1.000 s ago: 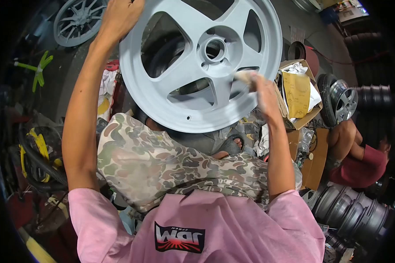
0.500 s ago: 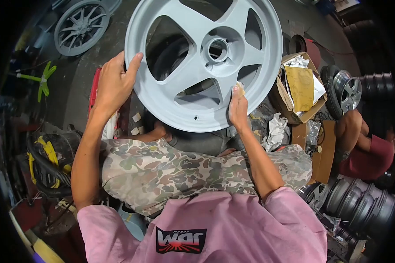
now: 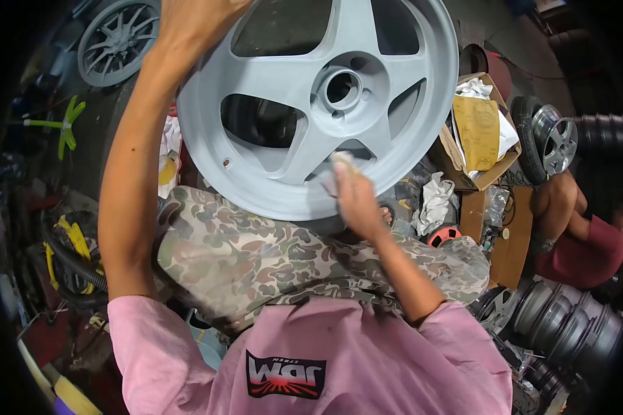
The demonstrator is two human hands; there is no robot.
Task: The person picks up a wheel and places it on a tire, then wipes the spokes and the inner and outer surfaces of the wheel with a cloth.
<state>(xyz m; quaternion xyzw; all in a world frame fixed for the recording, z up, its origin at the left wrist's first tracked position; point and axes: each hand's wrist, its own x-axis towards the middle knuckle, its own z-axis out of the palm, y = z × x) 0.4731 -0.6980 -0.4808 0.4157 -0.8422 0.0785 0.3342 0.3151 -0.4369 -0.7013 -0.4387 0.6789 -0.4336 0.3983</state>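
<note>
A large pale grey five-spoke wheel rim (image 3: 291, 76) is tilted up in front of me above my lap. At its upper left edge, my left hand (image 3: 204, 24) grips the rim, with its fingertips partly cut off by the top of the view. My right hand (image 3: 358, 200) is smeared by motion near the lower spokes. It pinches a small pale piece of sandpaper (image 3: 342, 160) against the wheel's lower face, beside a spoke opening. The small valve hole (image 3: 226, 163) shows at the lower left of the rim.
An open cardboard box (image 3: 488, 181) with a yellow-brown sheet (image 3: 476, 135) and white paper stands to the right. Beyond it are a tyre-fitted wheel (image 3: 550, 142) and a seated person (image 3: 578, 245). Stacked rims (image 3: 567, 321) lie lower right; a black hose (image 3: 76, 266) lies left.
The wheel has turned clockwise, its valve hole moving left. My left hand has risen with the rim's edge. My right hand has shifted left and slightly down across the lower face.
</note>
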